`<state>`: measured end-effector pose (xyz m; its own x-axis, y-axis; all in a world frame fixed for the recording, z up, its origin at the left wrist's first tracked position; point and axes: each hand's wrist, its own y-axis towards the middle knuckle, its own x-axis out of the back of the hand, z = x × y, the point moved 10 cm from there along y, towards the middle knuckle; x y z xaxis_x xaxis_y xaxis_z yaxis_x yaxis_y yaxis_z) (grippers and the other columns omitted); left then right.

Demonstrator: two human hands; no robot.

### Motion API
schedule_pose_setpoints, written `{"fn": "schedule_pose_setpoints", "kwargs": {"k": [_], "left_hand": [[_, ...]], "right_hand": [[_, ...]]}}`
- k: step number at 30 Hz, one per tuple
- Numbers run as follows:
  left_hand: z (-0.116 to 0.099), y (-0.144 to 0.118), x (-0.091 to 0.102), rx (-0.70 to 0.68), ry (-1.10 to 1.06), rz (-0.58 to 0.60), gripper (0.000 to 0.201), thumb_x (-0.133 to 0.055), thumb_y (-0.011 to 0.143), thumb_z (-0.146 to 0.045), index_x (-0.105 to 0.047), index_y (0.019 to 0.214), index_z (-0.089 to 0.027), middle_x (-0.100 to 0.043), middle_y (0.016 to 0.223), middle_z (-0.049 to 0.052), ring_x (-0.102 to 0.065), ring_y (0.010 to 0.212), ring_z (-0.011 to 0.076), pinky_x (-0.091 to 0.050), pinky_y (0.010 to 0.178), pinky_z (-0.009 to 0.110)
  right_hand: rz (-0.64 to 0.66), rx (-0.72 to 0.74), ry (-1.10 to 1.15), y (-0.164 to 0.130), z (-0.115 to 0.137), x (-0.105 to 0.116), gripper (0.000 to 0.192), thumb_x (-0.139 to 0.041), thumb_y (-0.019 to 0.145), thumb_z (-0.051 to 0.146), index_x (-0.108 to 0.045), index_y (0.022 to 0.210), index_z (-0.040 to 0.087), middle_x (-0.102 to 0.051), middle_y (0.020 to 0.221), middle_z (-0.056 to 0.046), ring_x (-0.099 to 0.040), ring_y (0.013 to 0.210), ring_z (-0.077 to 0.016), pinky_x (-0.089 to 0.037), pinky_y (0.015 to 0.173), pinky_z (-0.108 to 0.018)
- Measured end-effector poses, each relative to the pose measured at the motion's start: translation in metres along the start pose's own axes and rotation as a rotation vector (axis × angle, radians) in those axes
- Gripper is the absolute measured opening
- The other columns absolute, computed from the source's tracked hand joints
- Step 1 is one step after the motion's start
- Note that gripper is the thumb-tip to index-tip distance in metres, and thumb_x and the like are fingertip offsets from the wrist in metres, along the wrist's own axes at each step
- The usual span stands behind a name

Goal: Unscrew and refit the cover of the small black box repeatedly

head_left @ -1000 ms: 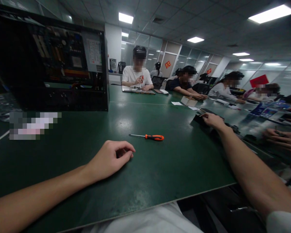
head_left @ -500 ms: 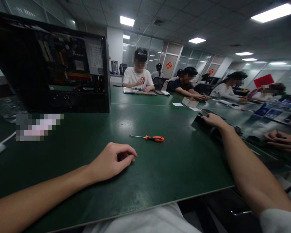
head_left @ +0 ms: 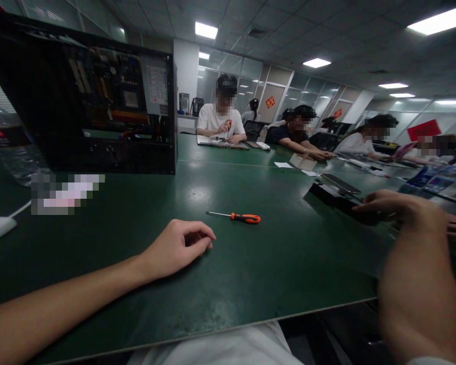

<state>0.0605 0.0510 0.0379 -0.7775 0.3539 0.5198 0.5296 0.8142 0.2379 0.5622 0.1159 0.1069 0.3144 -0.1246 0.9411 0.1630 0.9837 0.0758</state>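
- Standing at far left on the green table [head_left: 251, 284], an open computer case [head_left: 99, 101] showed its boards
- Left hand [head_left: 177, 248] lay on the table, fingers loosely curled, grasping nothing
- Orange-handled screwdriver [head_left: 235, 217] lay flat just beyond it, untouched
- Right hand [head_left: 399, 208], blurred, hovered spread and empty near a dark flat device [head_left: 340, 190]
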Motion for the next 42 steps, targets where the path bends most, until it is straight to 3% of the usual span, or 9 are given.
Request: {"fn": "schedule_pose_setpoints", "kwargs": {"k": [2,6,10,13,18,23,28,36,42], "left_hand": [[0.001,0.001,0.002,0.012,0.000,-0.021,0.017,-0.060,0.089,-0.022,-0.074,0.094,-0.015,-0.075,0.079,0.003,-0.067,0.067,0.0140,-0.051,0.063,0.024],[0.001,0.001,0.010,0.016,0.010,-0.090,0.020,-0.060,0.092,-0.028,-0.073,0.100,-0.016,-0.077,0.088,0.005,-0.070,0.078,0.0176,-0.054,0.072,0.028],[-0.001,0.000,0.018,-0.035,0.063,-0.172,0.040,-0.065,0.090,-0.033,-0.064,0.127,-0.018,-0.072,0.122,0.011,-0.068,0.107,0.0241,-0.054,0.092,0.036],[0.003,0.002,0.016,-0.026,0.102,-0.163,0.056,-0.070,0.086,-0.036,-0.057,0.137,-0.019,-0.068,0.132,0.012,-0.064,0.118,0.0271,-0.051,0.100,0.040],[0.000,0.006,0.003,0.006,0.192,-0.022,0.039,-0.069,0.086,-0.036,-0.071,0.120,-0.019,-0.075,0.118,0.007,-0.069,0.107,0.0265,-0.053,0.095,0.037],[-0.003,0.005,0.004,0.014,0.233,-0.024,0.039,-0.066,0.088,-0.037,-0.070,0.122,-0.018,-0.076,0.117,0.007,-0.070,0.104,0.0259,-0.053,0.092,0.035],[-0.006,0.005,0.005,-0.030,0.229,-0.068,0.039,-0.068,0.085,-0.033,-0.070,0.122,-0.019,-0.074,0.122,0.007,-0.068,0.110,0.0258,-0.051,0.097,0.035],[-0.005,0.025,-0.011,0.053,0.130,0.038,0.037,-0.075,0.082,-0.040,-0.075,0.114,-0.020,-0.077,0.112,0.005,-0.071,0.100,0.0257,-0.054,0.091,0.035],[-0.004,0.027,-0.013,0.048,0.123,0.004,0.036,-0.075,0.083,-0.039,-0.076,0.114,-0.020,-0.078,0.109,0.004,-0.071,0.098,0.0237,-0.053,0.089,0.033]], "right_hand": [[0.185,-0.052,-0.001,-0.008,0.029,-0.011,0.032,-0.065,0.084,0.049,-0.065,0.065,0.023,-0.070,0.077,-0.021,-0.064,0.061,-0.0226,-0.047,0.061,-0.039],[0.224,0.319,-0.155,-0.038,0.162,-0.029,0.026,-0.058,0.092,0.046,-0.062,0.082,0.022,-0.071,0.086,-0.015,-0.064,0.072,-0.0197,-0.044,0.065,-0.034],[0.270,0.803,-0.163,-0.093,0.292,-0.093,0.029,-0.063,0.090,0.050,-0.059,0.094,0.021,-0.066,0.082,-0.004,-0.056,0.067,-0.0154,-0.035,0.061,-0.028],[0.359,1.017,-0.129,-0.128,0.341,-0.145,0.026,-0.067,0.090,0.044,-0.060,0.098,0.020,-0.067,0.088,-0.003,-0.057,0.072,-0.0142,-0.034,0.063,-0.026],[0.322,1.049,0.072,-0.122,0.342,-0.164,0.042,-0.065,0.090,0.057,-0.060,0.104,0.018,-0.068,0.094,-0.005,-0.061,0.081,-0.0164,-0.041,0.069,-0.027],[0.135,0.910,-0.009,-0.068,0.296,-0.152,0.048,-0.055,0.095,0.059,-0.063,0.116,0.016,-0.067,0.113,-0.013,-0.064,0.097,-0.0228,-0.047,0.083,-0.034],[0.290,0.875,-0.087,-0.051,0.276,-0.163,0.043,-0.056,0.095,0.053,-0.070,0.106,0.015,-0.069,0.099,-0.011,-0.063,0.085,-0.0204,-0.046,0.073,-0.031],[0.109,0.759,0.334,-0.063,0.304,-0.052,0.044,-0.064,0.087,0.058,-0.067,0.102,0.017,-0.068,0.079,-0.003,-0.062,0.065,-0.0148,-0.046,0.058,-0.027],[0.198,1.045,-0.075,-0.107,0.352,-0.016,0.039,-0.061,0.091,0.055,-0.075,0.095,0.019,-0.066,0.072,-0.001,-0.054,0.054,-0.0097,-0.037,0.048,-0.024]]}}
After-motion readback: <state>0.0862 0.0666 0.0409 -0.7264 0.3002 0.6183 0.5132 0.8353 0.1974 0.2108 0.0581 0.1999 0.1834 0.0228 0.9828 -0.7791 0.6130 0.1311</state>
